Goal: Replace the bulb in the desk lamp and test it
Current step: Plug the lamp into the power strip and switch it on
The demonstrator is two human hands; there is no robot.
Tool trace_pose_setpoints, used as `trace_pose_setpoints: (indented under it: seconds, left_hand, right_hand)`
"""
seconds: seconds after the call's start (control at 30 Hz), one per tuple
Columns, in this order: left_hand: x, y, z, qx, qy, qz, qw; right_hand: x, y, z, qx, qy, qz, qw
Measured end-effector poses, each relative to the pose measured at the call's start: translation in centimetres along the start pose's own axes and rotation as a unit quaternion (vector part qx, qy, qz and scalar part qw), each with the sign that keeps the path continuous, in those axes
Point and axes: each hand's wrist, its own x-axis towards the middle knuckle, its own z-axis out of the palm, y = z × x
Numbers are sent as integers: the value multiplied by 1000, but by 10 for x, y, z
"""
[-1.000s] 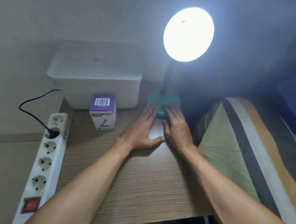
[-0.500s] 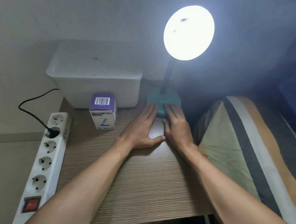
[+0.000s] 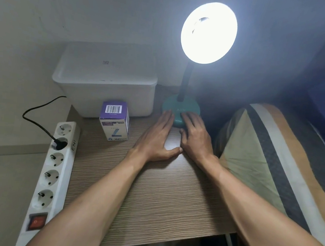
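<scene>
Lamp [image 3: 186, 81] stands at about 12 o'clock on the wooden tabletop [image 3: 155, 198], toward its far edge, and it is lit: the round head [image 3: 209, 32] glows white and faces the camera, carried on a dark neck that rises from a teal round base [image 3: 181, 107]. Both hands lie palm-down at the near side of that base. The left hand [image 3: 157, 137] is flat with straight fingers, its fingertips reaching the base's near-left rim and its thumb stretched toward 3 o'clock to meet the right hand. The right hand [image 3: 195, 138] is also spread flat, holding nothing, its fingertips resting on the base's near-right rim.

At about 10 o'clock from the base, well clear of the hands, a small purple-and-white bulb box [image 3: 114, 121] stands upright on the tabletop, barcode on top. Just behind it, at 11 o'clock, sits a white plastic bin [image 3: 104, 94] against the wall. At 8 o'clock, along the table's left edge, lies a white power strip [image 3: 52, 173] with one black plug [image 3: 58, 144] in its second socket from the far end and a red switch [image 3: 36, 220] at the near end. At 3 o'clock a striped pillow [image 3: 270, 160] lies beside the table.
</scene>
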Motion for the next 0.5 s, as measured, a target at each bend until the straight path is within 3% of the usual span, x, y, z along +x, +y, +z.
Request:
trace_pose_setpoints:
  seconds: [0.5]
  left_hand:
    - [-2, -4, 5, -24, 1, 6, 1000]
  right_hand:
    - [10, -7, -11, -62, -60, 36, 996]
